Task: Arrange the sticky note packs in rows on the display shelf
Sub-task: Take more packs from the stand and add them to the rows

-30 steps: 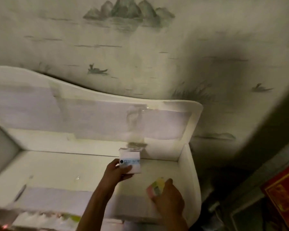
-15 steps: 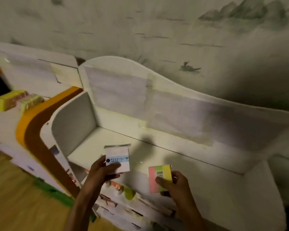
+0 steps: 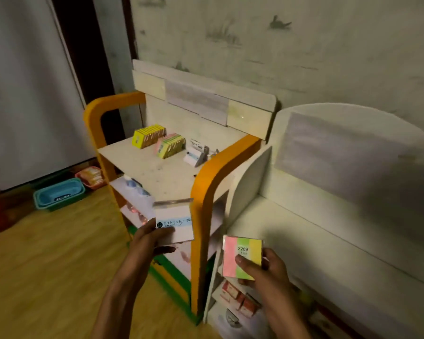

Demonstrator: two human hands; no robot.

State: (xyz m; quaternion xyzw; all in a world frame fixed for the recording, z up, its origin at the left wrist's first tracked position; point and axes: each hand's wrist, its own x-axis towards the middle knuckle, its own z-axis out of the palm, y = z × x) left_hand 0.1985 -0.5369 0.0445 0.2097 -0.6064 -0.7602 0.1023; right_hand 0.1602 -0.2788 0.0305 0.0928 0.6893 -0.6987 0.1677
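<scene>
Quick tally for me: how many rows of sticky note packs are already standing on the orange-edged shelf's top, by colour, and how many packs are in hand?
Yellow row on the shelf top: 1
Pink-green-yellow row: 1
White packs, short row: 1
White pack held in the left hand: 1
Pink-green-yellow pack held in the right hand: 1
Total: 3 rows, 2 packs in hand.

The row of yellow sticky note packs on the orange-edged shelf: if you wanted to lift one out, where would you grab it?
Probably the front pack of the row of yellow sticky note packs, coming from above. The packs stand on edge, pressed face to face, so only the top edges and the front pack's face are free. Pinch its top edge with the fingers, front and back, and lift straight up.
</scene>
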